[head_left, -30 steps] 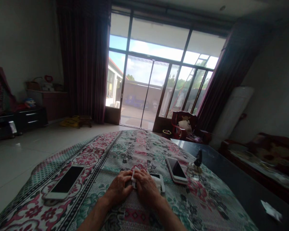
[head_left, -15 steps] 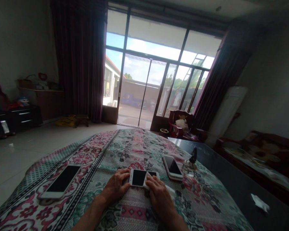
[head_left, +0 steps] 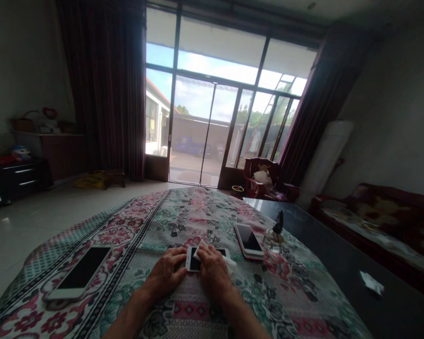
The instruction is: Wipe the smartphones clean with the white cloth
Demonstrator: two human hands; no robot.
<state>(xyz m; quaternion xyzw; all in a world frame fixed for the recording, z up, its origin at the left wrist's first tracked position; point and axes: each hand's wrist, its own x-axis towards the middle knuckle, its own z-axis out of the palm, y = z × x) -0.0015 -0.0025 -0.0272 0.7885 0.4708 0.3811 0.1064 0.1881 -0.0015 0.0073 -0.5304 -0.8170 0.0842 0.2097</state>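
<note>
A white phone [head_left: 191, 260] lies screen up on the floral cloth [head_left: 205, 212] in front of me. My left hand [head_left: 166, 274] rests at the phone's left end, fingers curled against its edge. My right hand [head_left: 214, 272] lies over the phone's right half and presses a white wipe [head_left: 229, 262] onto the screen, fingers closed on it. A second white phone [head_left: 78, 273] lies to the left, apart from my hands. A third phone [head_left: 248, 234] with a pinkish rim lies to the right, just beyond my right hand.
A small clear bottle with a dark spray top [head_left: 277, 230] stands beside the right phone. A dark glossy table [head_left: 342, 268] with a crumpled white scrap [head_left: 371, 283] adjoins the cloth on the right. Beyond are sliding glass doors [head_left: 212, 136], a red armchair [head_left: 259, 176] and a sofa [head_left: 381, 216].
My right hand slid left with the wipe and now covers more of the middle phone's screen. The left hand stayed at the phone's left end. The view shifted slightly.
</note>
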